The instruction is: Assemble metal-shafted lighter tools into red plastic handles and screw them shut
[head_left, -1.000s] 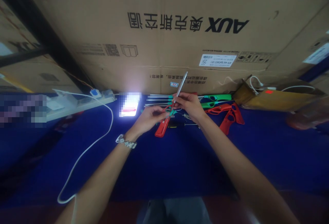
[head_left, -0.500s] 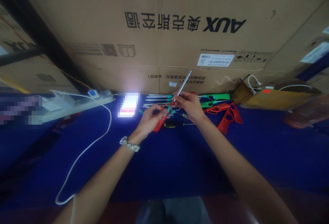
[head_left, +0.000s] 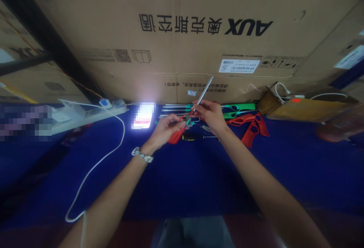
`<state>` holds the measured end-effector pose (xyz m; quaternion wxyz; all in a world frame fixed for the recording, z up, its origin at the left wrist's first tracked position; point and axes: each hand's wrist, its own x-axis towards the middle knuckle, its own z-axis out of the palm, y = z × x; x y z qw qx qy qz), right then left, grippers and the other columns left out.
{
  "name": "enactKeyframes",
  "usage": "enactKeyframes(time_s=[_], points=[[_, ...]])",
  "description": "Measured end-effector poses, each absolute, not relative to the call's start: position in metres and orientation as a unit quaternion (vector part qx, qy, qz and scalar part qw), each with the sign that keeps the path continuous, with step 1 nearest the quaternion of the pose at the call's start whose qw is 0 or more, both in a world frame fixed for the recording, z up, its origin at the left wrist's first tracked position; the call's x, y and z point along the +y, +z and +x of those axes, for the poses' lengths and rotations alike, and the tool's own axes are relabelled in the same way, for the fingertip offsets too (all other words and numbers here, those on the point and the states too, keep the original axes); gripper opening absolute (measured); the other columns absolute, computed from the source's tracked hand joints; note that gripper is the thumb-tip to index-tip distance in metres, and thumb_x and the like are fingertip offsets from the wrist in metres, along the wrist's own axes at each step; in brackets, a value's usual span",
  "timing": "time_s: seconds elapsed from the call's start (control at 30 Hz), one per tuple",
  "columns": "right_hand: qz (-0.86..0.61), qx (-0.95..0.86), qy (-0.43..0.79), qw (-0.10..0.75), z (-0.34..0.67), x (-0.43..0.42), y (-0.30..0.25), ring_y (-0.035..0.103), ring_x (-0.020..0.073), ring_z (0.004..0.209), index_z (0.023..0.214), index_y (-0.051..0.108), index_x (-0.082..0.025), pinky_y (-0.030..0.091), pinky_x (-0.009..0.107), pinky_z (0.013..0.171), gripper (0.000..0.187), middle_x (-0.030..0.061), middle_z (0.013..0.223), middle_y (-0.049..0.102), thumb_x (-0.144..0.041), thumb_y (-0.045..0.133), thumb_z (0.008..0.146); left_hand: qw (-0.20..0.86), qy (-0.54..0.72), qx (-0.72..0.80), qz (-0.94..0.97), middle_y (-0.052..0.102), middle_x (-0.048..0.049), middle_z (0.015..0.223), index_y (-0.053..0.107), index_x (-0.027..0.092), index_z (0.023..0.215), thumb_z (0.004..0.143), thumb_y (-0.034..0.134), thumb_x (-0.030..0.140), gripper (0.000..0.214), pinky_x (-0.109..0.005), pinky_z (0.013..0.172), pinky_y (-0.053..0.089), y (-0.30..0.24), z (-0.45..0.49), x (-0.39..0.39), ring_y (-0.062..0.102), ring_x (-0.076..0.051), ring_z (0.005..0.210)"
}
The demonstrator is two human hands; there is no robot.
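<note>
My left hand (head_left: 167, 129) is closed round the red handle of a long-nozzle lighter (head_left: 175, 137), its fingers and thumb pinching the housing near the middle. My right hand (head_left: 211, 116) grips the same lighter where the silver metal tube (head_left: 205, 90) meets the body. The tube slants up and to the right. Small green parts and a thin wire show between the hands, partly hidden by fingers. Beneath lies a black and yellow screwdriver (head_left: 192, 137). Green lighters (head_left: 243, 107) and red lighter handles (head_left: 249, 136) lie to the right of my right hand.
A large cardboard box (head_left: 176, 43) stands along the back of the blue tabletop (head_left: 176, 179). Left are a lit, blurred screen (head_left: 143, 115), a power strip (head_left: 85, 115) and a white cable (head_left: 95, 164). An open brown carton (head_left: 307, 109) with cables sits at right.
The red handle in my left hand has shifted slightly up and left. Both hands keep their hold, and the view has moved a little.
</note>
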<state>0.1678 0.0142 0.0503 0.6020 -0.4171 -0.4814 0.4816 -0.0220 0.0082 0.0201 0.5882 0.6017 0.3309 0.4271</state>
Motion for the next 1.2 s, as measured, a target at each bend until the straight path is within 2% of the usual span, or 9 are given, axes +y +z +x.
enactKeyframes(time_s=[0.3,0.5,0.77,1.0,1.13,1.2], points=[[-0.416,-0.466,0.488,0.61,0.164,0.012,0.053,0.059,0.0115,0.06,0.081,0.071,-0.017,0.061,0.03,0.062,0.044,-0.0012,0.07,0.067,-0.045,0.09,0.053,0.536,0.417,0.357,0.641,0.076,-0.004,0.081,0.061,0.017,0.078,0.076,0.078,0.031,0.022,-0.03,0.07,0.056,0.025,-0.024,0.01,0.071,-0.016,0.073],[-0.42,-0.481,0.475,0.605,0.163,0.013,0.053,0.06,0.0126,0.061,0.084,0.071,-0.016,0.061,0.032,0.063,0.042,0.0002,0.071,0.068,-0.045,0.088,0.058,0.545,0.427,0.374,0.617,0.075,-0.0037,0.08,0.06,0.017,0.08,0.076,0.077,0.028,0.021,-0.029,0.07,0.056,0.023,-0.023,0.011,0.071,-0.015,0.073],[-0.426,-0.475,0.46,0.617,0.162,0.013,0.058,0.058,0.0115,0.06,0.08,0.07,-0.017,0.061,0.03,0.062,0.041,-0.0005,0.071,0.067,-0.046,0.087,0.057,0.569,0.48,0.349,0.57,0.074,-0.0037,0.084,0.06,0.017,0.086,0.076,0.079,0.036,0.029,-0.033,0.079,0.058,0.014,-0.012,0.005,0.074,-0.018,0.079],[-0.432,-0.478,0.458,0.613,0.161,0.012,0.06,0.057,0.011,0.059,0.081,0.068,-0.018,0.062,0.032,0.064,0.039,-0.0013,0.068,0.063,-0.046,0.085,0.061,0.554,0.502,0.347,0.567,0.069,0.0024,0.077,0.052,0.019,0.086,0.074,0.08,0.036,0.034,-0.031,0.079,0.058,0.01,-0.005,0.008,0.073,-0.015,0.075],[-0.429,-0.476,0.463,0.612,0.16,0.012,0.06,0.058,0.0112,0.06,0.081,0.068,-0.017,0.062,0.032,0.064,0.038,-0.001,0.069,0.064,-0.044,0.085,0.062,0.583,0.478,0.327,0.569,0.075,-0.0027,0.093,0.062,0.017,0.102,0.074,0.081,0.037,0.039,-0.035,0.086,0.059,0.015,-0.008,0.009,0.073,-0.017,0.082],[-0.426,-0.472,0.469,0.613,0.16,0.011,0.061,0.058,0.0108,0.059,0.081,0.069,-0.017,0.062,0.032,0.064,0.038,-0.0011,0.069,0.064,-0.044,0.086,0.06,0.58,0.468,0.322,0.584,0.076,-0.0051,0.097,0.066,0.016,0.104,0.075,0.079,0.04,0.04,-0.037,0.09,0.058,0.016,-0.01,0.009,0.073,-0.018,0.087]])
